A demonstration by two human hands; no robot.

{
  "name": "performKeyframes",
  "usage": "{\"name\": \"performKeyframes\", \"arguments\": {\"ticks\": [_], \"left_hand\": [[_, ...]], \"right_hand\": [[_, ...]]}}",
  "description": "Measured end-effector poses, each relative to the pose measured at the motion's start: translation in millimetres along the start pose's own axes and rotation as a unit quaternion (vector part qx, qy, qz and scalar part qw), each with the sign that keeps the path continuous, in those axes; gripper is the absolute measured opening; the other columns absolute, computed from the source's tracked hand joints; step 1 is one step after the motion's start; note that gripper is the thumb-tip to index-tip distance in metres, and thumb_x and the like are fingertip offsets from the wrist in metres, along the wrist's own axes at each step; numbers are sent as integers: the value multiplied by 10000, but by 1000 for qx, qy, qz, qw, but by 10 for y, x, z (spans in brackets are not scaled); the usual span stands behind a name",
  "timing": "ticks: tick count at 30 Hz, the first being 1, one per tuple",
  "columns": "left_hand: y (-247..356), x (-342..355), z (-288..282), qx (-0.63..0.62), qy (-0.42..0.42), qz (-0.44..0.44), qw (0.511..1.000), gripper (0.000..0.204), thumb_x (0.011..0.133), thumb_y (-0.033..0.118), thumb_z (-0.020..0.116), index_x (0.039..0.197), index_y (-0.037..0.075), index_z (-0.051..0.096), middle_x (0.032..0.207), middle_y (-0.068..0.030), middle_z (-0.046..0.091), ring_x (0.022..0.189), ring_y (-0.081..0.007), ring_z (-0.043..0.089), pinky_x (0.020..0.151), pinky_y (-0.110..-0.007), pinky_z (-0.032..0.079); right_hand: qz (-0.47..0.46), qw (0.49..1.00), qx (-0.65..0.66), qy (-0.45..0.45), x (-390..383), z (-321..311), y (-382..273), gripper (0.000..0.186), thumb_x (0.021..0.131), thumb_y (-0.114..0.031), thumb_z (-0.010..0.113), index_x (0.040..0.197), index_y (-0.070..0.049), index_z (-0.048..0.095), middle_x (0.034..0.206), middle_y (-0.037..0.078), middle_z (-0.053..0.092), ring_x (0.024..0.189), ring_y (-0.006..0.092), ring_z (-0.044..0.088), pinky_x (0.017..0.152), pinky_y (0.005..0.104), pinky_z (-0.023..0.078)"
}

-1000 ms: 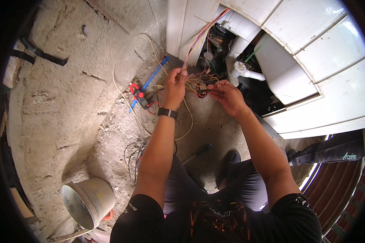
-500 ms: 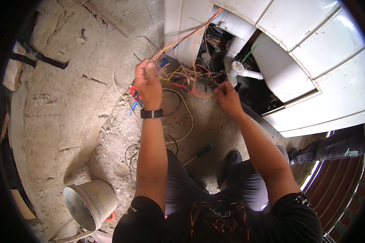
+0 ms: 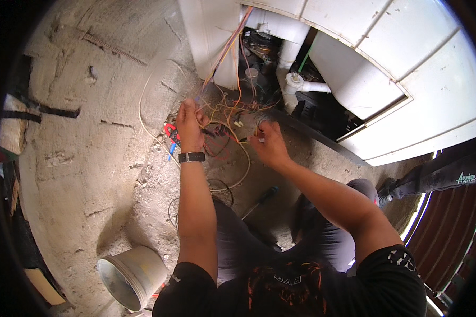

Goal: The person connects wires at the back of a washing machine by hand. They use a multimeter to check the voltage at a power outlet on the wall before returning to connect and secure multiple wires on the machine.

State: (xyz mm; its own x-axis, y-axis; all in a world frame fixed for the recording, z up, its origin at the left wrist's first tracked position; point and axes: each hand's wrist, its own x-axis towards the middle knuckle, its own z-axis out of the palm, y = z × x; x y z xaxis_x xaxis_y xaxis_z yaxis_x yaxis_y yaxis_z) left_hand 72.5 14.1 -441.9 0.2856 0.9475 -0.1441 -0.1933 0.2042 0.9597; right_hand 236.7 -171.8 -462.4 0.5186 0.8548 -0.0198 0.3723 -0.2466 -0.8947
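Note:
A bundle of thin coloured wires (image 3: 228, 53) drops from the white panelled housing and spreads into a loose tangle between my hands. My left hand (image 3: 190, 126), with a black-strapped watch at the wrist, is closed around some of these wires. Opposite it, my right hand (image 3: 270, 145) has its fingers curled together at the end of a yellow wire (image 3: 231, 130); the exact grip is partly hidden. Just beside my left wrist, a red and black clamp meter (image 3: 171, 133) lies on the rough ground. Pale wire connectors (image 3: 239, 124) show among the tangle.
White plastic pipes (image 3: 290, 61) stand inside the opening of the white housing (image 3: 407, 100). A screwdriver (image 3: 263, 199) lies by my feet. A pale bucket (image 3: 137, 272) sits tipped at lower left. A light cable (image 3: 143, 112) loops over the ground. Another person's leg (image 3: 433, 177) extends at right.
My right hand has moved left, closer to my left hand, and my left hand has lowered slightly. The wires hang lower and looser between them. The view has shifted a little.

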Motion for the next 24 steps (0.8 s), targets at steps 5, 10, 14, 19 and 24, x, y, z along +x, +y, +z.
{"name": "performKeyframes", "arguments": {"ticks": [5, 10, 14, 19, 24], "left_hand": [[-35, -203, 263, 74, -155, -107, 979, 522, 975, 478, 653, 1225, 23, 598, 896, -10, 618, 784, -82, 591, 578, -245, 435], [-289, -266, 343, 219, -254, -34, 942, 538, 921, 407, 735, 1310, 62, 594, 1123, -23, 681, 916, -79, 609, 595, -246, 454], [-225, -178, 437, 313, -237, -163, 905, 351, 926, 339, 736, 1155, 84, 662, 1051, -3, 700, 859, -61, 577, 634, -233, 434], [-238, -90, 201, 181, -169, -182, 952, 199, 981, 290, 662, 1048, 102, 657, 1024, -16, 723, 850, -63, 574, 616, -223, 414], [-136, -29, 121, 45, -76, -151, 985, 230, 1003, 295, 612, 1087, 87, 666, 1083, -48, 737, 925, -102, 607, 697, -265, 447]], "right_hand": [[-19, 1000, -7, 5, 125, -60, -53, 254, 793, -130, 759, 872, -32, 538, 924, 184, 554, 884, 378, 586, 794, 467, 476], [67, 995, 55, -41, 89, 13, -177, 264, 779, -115, 756, 884, -28, 531, 920, 195, 568, 890, 384, 583, 798, 470, 480], [88, 988, 97, -80, 96, -9, -93, 288, 805, -124, 752, 955, -20, 530, 938, 178, 595, 883, 345, 621, 785, 446, 497], [198, 934, 280, -98, 116, -41, -256, 461, 912, -128, 668, 1288, -10, 429, 948, 126, 617, 882, 244, 671, 703, 375, 508], [286, 857, 417, -99, 284, -240, -238, 533, 956, -107, 603, 1411, -22, 339, 922, 107, 617, 873, 204, 687, 615, 318, 467]]}}
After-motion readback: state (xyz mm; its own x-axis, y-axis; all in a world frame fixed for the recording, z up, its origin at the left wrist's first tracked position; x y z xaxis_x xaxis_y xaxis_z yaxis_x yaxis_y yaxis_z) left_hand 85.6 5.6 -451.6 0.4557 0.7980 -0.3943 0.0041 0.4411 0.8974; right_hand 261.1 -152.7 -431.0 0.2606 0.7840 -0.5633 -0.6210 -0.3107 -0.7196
